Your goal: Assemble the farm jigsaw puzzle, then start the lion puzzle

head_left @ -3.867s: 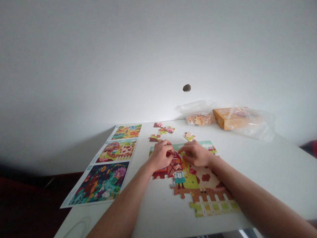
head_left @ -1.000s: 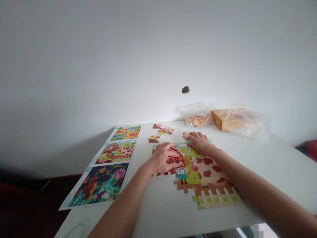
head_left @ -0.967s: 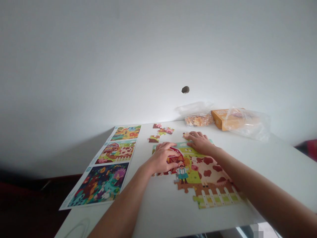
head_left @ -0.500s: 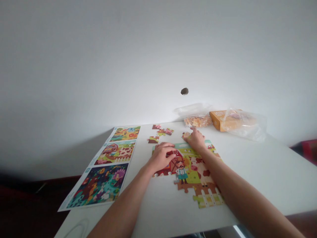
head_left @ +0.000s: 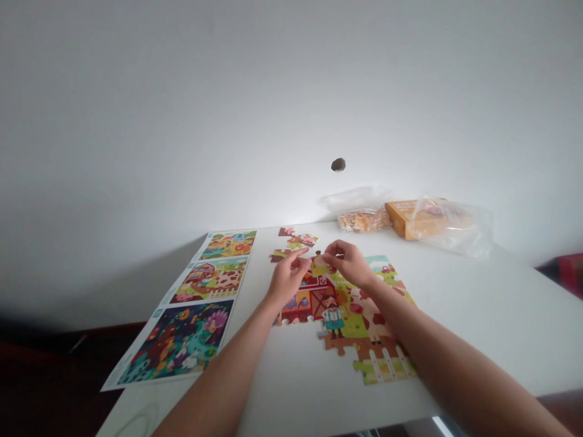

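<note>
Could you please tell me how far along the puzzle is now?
Most of the farm puzzle is joined: barn, farmer, cow, fence. The right hand pinches one piece over its top edge, left hand alongside. Loose pieces and the lower-left gap remain.

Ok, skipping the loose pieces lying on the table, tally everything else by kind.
Reference pictures: 3
Plastic bags: 2
Orange box: 1
Part-built puzzle: 1
Held piece: 1
Total: 8
</note>
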Tool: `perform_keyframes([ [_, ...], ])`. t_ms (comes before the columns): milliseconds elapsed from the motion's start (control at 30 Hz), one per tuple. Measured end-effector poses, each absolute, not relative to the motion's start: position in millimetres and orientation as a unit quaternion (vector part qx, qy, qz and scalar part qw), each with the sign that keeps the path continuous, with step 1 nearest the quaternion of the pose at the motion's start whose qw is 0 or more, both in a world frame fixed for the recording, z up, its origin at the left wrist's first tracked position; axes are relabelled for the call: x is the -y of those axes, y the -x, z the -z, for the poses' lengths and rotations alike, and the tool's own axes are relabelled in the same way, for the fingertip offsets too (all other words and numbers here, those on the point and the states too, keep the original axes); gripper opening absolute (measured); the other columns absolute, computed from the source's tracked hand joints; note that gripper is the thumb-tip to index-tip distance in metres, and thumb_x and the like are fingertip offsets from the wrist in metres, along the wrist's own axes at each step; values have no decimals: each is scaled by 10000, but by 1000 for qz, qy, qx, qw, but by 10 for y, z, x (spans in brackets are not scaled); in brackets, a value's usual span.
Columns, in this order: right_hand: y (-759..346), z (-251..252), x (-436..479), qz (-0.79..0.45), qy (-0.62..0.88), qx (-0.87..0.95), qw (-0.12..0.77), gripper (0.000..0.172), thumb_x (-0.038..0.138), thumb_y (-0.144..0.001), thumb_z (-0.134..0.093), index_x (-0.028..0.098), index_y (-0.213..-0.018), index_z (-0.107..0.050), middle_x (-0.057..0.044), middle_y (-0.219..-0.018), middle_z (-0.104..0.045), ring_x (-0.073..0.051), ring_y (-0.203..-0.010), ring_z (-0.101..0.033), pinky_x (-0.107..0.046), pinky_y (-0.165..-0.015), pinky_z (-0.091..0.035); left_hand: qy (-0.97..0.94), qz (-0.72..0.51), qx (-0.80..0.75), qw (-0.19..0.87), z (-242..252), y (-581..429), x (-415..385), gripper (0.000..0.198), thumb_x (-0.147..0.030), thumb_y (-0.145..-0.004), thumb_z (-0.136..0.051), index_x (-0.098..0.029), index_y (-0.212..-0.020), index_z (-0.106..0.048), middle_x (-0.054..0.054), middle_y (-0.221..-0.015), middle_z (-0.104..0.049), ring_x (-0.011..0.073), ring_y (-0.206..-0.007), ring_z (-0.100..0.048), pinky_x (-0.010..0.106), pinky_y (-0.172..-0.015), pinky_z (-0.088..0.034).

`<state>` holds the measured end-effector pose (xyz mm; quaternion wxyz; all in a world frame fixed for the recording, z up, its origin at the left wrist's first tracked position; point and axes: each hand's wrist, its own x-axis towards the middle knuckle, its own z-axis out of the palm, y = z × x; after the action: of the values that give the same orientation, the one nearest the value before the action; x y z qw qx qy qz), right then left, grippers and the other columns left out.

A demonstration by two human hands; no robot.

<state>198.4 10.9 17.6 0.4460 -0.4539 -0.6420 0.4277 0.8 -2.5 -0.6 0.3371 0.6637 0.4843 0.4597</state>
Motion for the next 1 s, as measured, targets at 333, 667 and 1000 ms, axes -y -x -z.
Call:
perform_keyframes([
  [333, -1889, -176, 116, -537, 366, 726, 225, 266, 407, -751, -725, 165, -831, -648, -6, -687, -682, -142, -572, -613, -234, -530, -443, -603, -454, -489, 437, -138, -13, 79, 277, -368, -837, -592, -143, -893, -745, 36, -691, -707, 172, -675, -649, 256, -645, -485],
  [667, -1688, -284, 315, -376, 198, 890, 165, 211, 211, -808, -679, 214, -1013, -731, -13, -867, -728, -128, -704, -616, -231, -675, -475, -595, -474, -513, 397, -145, -5, 36, 264, -357, -826, -577, -155, -817, -747, 10, -631, -672, 143, -636, -597, 234, -603, -434],
  [1000, -1677, -243, 347, -302, 132, 933, 144, 435, 49, -797, -560, 259, -1144, -718, -21, -1033, -732, -158, -888, -632, -265, -804, -481, -596, -476, -505, 404, -139, -26, 16, 265, -370, -801, -591, -150, -774, -738, 14, -608, -662, 139, -600, -580, 232, -594, -452],
])
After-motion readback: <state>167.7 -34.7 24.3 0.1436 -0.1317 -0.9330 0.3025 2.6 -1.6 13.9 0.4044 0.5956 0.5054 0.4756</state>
